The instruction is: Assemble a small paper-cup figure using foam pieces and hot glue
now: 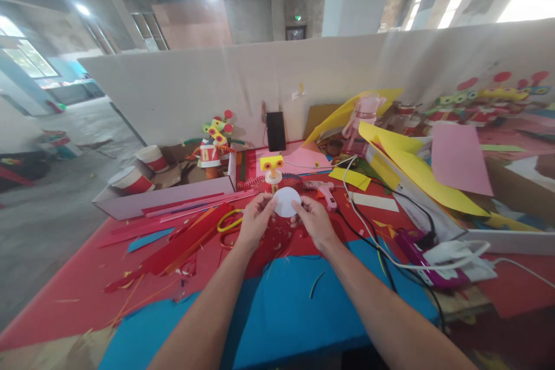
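Observation:
A round white paper disc (287, 203) is held up over the table between my two hands. My left hand (257, 215) pinches its left edge, and my right hand (315, 218) pinches the right edge. Just behind the disc stands a small paper-cup figure (272, 167) with a yellow head, round eyes and coiled paper arms. Beyond my right hand lies a pink glue gun (326, 192). Yellow-handled scissors (229, 221) rest on the table left of my left hand.
Paper strips (173, 248) lie to the left, near a box (173, 202) with cups and another figure (212, 150). On the right are a purple power strip (429, 269), trailing cables and a box of coloured paper (459, 162). A phone (276, 132) leans on the white partition (195, 87).

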Action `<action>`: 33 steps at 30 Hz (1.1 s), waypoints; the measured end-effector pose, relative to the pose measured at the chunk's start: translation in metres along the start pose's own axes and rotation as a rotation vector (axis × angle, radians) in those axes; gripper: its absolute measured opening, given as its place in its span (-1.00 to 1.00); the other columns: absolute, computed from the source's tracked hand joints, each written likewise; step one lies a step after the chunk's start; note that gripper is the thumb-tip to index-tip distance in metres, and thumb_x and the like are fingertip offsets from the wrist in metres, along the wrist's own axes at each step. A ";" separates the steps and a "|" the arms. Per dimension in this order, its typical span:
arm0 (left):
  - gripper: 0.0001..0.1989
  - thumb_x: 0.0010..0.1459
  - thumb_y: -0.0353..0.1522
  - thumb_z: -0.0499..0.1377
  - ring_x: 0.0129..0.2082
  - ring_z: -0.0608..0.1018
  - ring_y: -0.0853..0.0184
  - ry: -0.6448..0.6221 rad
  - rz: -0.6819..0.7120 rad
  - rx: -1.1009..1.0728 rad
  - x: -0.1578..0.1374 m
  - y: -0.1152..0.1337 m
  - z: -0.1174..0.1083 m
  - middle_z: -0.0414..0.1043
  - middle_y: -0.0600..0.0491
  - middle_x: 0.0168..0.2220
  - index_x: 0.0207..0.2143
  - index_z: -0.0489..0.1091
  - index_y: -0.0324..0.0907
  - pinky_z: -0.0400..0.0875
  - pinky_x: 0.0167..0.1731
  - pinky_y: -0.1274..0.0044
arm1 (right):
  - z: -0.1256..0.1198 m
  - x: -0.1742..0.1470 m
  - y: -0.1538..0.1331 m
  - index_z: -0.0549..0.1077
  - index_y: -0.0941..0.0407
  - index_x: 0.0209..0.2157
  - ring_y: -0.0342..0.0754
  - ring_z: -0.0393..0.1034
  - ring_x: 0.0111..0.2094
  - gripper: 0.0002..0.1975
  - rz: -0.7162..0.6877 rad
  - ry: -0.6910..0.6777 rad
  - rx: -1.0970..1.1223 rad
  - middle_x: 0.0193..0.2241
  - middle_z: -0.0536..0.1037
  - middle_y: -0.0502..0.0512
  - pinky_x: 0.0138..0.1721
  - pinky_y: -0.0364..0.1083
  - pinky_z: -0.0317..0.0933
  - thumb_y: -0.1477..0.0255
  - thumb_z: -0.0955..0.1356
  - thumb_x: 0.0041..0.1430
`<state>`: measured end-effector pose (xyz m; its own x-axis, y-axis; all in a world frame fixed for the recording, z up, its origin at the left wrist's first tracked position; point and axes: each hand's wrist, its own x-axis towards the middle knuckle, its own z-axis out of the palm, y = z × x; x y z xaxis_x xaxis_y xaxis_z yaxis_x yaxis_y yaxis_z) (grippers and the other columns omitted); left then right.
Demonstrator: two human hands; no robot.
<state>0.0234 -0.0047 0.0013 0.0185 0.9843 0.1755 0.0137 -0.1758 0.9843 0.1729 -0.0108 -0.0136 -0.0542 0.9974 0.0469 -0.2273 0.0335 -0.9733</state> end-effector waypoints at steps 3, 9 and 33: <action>-0.74 -0.06 -0.24 0.31 -0.60 0.31 0.51 -0.022 -0.013 0.013 0.000 -0.001 0.000 0.33 0.17 -0.58 -0.43 0.38 -0.22 0.17 -0.56 0.64 | 0.000 0.000 -0.001 0.39 0.14 -0.40 -0.14 0.37 -0.63 -0.59 -0.015 0.017 0.031 -0.64 0.45 -0.06 -0.55 -0.13 0.37 0.08 0.41 -0.08; -0.75 -0.11 -0.27 0.33 -0.52 0.40 0.46 -0.049 -0.043 -0.090 0.000 -0.002 -0.001 0.45 0.10 -0.50 -0.40 0.43 -0.23 0.25 -0.47 0.62 | 0.002 0.000 -0.001 0.38 0.14 -0.43 -0.12 0.41 -0.61 -0.59 -0.009 -0.004 0.037 -0.64 0.46 -0.05 -0.52 -0.11 0.40 0.07 0.41 -0.09; -0.69 -0.12 -0.20 0.34 -0.61 0.37 0.47 0.037 -0.098 -0.100 -0.001 -0.008 0.004 0.44 0.10 -0.58 -0.47 0.46 -0.28 0.25 -0.56 0.61 | 0.006 -0.004 0.009 0.41 0.17 -0.30 -0.11 0.40 -0.62 -0.60 -0.035 -0.097 -0.095 -0.64 0.47 -0.03 -0.51 -0.12 0.35 0.10 0.34 0.04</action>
<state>0.0273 -0.0043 -0.0068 -0.0151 0.9969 0.0769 -0.0857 -0.0779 0.9933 0.1655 -0.0145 -0.0215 -0.1422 0.9850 0.0980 -0.1381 0.0783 -0.9873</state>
